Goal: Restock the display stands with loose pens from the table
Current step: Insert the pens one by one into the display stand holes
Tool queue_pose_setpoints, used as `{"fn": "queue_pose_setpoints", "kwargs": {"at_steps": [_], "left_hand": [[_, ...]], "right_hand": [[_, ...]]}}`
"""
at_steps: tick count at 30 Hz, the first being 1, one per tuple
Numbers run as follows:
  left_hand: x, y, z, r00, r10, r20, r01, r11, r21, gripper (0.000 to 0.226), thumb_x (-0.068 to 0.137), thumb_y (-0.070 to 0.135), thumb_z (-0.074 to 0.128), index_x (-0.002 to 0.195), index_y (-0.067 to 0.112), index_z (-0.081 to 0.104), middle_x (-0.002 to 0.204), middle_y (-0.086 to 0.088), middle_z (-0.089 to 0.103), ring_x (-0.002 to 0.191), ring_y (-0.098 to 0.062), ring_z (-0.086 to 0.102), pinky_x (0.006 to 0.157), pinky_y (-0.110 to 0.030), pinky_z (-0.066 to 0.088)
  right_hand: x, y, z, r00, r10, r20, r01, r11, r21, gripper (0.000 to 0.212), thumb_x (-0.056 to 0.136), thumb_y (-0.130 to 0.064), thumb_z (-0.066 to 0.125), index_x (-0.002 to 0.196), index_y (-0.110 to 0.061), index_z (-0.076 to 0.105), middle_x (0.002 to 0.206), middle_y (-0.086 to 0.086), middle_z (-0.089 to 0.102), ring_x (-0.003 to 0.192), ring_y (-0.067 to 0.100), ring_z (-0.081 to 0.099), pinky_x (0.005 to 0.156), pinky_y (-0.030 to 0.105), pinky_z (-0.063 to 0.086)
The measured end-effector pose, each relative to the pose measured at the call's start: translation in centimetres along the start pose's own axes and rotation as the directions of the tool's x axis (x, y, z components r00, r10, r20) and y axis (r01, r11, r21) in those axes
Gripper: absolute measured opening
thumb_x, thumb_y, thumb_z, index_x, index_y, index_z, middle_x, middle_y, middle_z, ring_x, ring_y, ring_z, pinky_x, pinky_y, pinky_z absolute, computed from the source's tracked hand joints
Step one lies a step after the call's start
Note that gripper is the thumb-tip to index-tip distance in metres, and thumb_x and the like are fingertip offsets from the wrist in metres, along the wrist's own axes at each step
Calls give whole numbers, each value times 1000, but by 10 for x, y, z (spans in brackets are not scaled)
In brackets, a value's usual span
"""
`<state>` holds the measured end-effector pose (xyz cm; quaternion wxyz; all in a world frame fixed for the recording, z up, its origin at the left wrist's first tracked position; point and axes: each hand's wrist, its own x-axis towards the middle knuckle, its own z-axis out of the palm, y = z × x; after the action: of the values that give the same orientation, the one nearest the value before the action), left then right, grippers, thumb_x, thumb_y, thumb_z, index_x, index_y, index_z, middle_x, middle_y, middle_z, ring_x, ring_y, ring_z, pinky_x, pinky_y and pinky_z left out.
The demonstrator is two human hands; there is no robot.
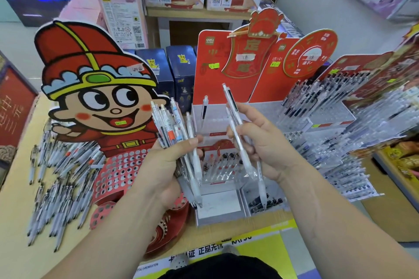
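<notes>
Left hand (163,165) fingers (181,145) clasp a pen bundle (169,124); right hand (265,142) fingers pinch two pens (233,106).

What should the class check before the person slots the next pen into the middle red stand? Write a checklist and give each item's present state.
1. The right hand grips the white pens securely: ok.
2. The left hand holds the spare bundle of pens out of the way: ok.
3. The white pens point tip down, clicker up: ok.
4. The middle red stand has room on its top tier, with only a single pen standing there: ok.
5. The held pens match that stand's type: cannot tell.
6. More loose pens lie on the table for later: ok.
</notes>
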<state>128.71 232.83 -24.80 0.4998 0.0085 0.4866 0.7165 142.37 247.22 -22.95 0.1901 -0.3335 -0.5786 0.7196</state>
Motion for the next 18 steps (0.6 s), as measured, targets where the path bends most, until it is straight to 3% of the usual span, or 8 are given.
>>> {"fn": "queue_pose_setpoints", "kwargs": {"at_steps": [3,7,12,18], "left_hand": [[1,1,-3,1000,-6,18,6,1000,-25,48,63,8,75,110,3,69,99,-15,77,63,-18,69,56,-29,58],[4,1,-6,1000,-2,11,3,1000,-5,49,64,7,75,112,4,67,104,-16,77,66,-19,68,56,-30,58],[7,-1,-8,1000,8,0,-8,1000,12,57,63,8,76,118,1,67,106,-17,76,66,-19,67,54,-30,56],[9,0,-9,1000,22,-2,-22,999,37,64,64,10,76,126,0,63,105,-16,76,66,-18,68,54,-29,55]], "right_hand": [[6,-5,-1,999,-48,-17,48,999,4,55,97,7,49,136,-31,53,90,20,58,47,12,35,38,20,26],[13,-11,-2,992,-106,-71,105,994,-19,39,94,4,60,123,-21,61,92,17,56,45,10,37,37,21,26],[19,-4,-4,997,-50,-57,54,996,72,17,96,2,62,109,-9,65,85,10,61,45,7,36,38,17,27],[20,4,-4,999,-27,-40,31,993,111,13,98,0,59,107,-6,67,88,7,71,45,5,36,40,16,27]]}}
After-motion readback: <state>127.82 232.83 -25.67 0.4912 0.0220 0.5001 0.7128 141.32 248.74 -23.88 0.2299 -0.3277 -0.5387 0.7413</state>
